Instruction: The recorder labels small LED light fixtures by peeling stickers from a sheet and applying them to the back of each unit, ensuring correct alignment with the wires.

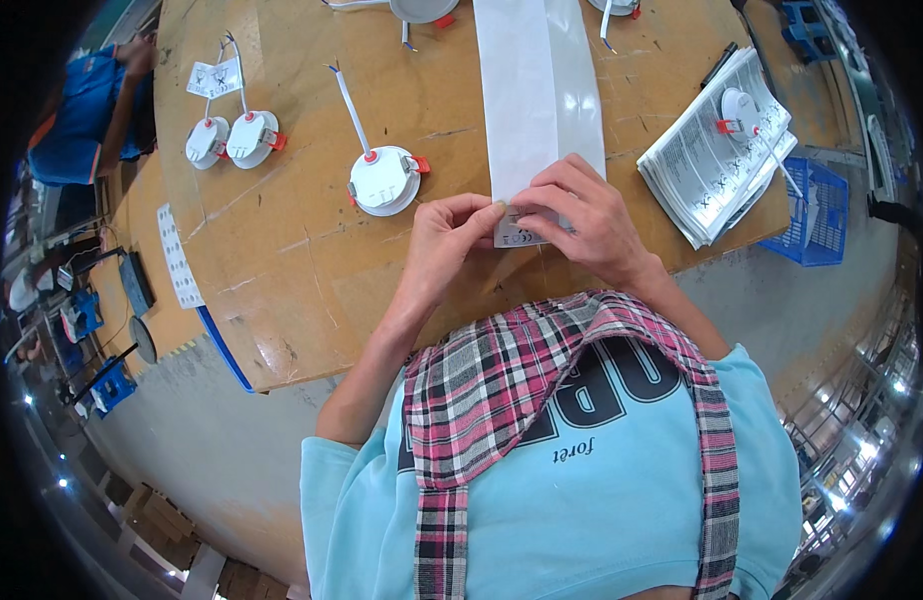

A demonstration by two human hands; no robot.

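A long white strip of label sheet [527, 90] runs from the far edge of the table toward me, with small printed labels at its near end. My left hand [450, 238] pinches the left edge of that end between thumb and forefinger. Across the printed part, my right hand [588, 222] is bent over, its fingers closed on the strip and partly hiding the print. A round white downlight [384, 182] with red clips and a white cable lies left of my left hand.
Two more downlights [252, 140] lie far left with a printed label [214, 77] on their cables. A stack of leaflets [697, 165] bears another small downlight [740, 108]. A black pen [720, 63] lies beside it. Beyond the right edge stands a blue basket [827, 215]. Another person [82, 115] is far left.
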